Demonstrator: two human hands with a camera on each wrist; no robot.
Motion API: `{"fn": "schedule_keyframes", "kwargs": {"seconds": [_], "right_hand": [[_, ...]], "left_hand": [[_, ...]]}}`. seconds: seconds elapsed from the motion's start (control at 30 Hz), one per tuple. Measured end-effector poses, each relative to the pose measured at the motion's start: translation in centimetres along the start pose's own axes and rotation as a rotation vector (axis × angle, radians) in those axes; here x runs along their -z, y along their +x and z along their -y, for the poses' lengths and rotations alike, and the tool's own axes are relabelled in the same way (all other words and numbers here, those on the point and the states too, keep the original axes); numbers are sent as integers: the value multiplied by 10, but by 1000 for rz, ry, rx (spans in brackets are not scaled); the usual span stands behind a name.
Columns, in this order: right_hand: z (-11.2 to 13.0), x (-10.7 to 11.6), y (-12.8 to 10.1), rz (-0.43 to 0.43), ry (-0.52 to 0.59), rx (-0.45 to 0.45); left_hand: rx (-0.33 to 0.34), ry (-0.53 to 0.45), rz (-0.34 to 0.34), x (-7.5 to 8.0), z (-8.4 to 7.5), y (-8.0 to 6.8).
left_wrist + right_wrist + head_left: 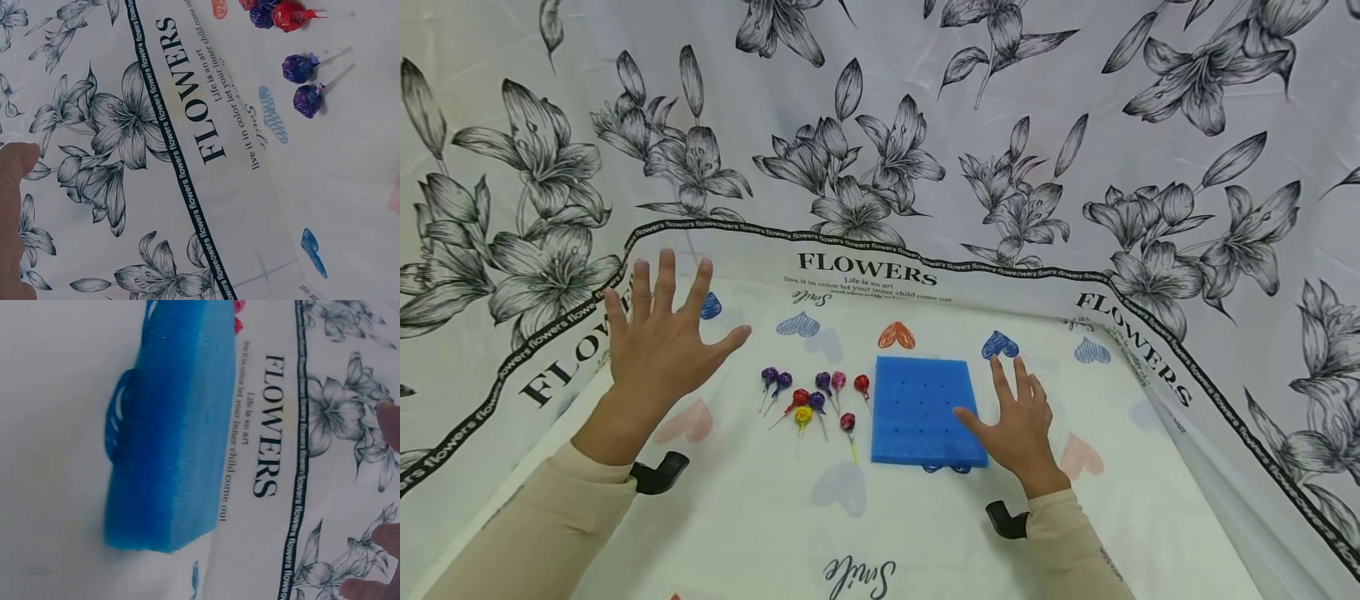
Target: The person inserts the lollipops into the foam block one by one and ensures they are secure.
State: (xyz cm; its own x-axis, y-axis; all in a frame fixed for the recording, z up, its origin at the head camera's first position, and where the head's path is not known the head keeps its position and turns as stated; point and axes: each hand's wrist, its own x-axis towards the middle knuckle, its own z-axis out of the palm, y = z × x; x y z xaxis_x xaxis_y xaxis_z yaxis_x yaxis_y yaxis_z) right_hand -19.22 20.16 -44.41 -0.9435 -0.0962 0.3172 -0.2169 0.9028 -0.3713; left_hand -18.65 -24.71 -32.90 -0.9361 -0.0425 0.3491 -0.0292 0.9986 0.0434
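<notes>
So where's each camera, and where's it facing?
Head: on the head, facing forward and down at lollipops and blue foam block; left hand, right hand and sleeves show.
Left wrist: worn there, facing lollipops and flowery cloth; part of left hand shows.
Right wrist: worn there, facing the blue foam block; right fingertips show.
Head and left wrist share lollipops.

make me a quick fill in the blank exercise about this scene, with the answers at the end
The foam block on the table is coloured ____. As the person sees it, the lollipops lie to the ____ of the foam block. The lollipop nearest the foam block has a ____ wrapper. With their fingers spread, the left hand and the right hand are holding ____.

Missing words: blue; left; red; nothing.
</notes>
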Motion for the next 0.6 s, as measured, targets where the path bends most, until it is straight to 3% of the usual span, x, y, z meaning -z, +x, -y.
{"fn": "schedule_keyframes", "kwargs": {"seconds": [0.27,0.6], "right_hand": [[-15,-28,-9,124,59,56],[-26,-39,-19,256,97,59]], "left_hand": [[-8,-21,-9,-8,0,-4],[-10,-22,-16,-10,-1,-5]]}}
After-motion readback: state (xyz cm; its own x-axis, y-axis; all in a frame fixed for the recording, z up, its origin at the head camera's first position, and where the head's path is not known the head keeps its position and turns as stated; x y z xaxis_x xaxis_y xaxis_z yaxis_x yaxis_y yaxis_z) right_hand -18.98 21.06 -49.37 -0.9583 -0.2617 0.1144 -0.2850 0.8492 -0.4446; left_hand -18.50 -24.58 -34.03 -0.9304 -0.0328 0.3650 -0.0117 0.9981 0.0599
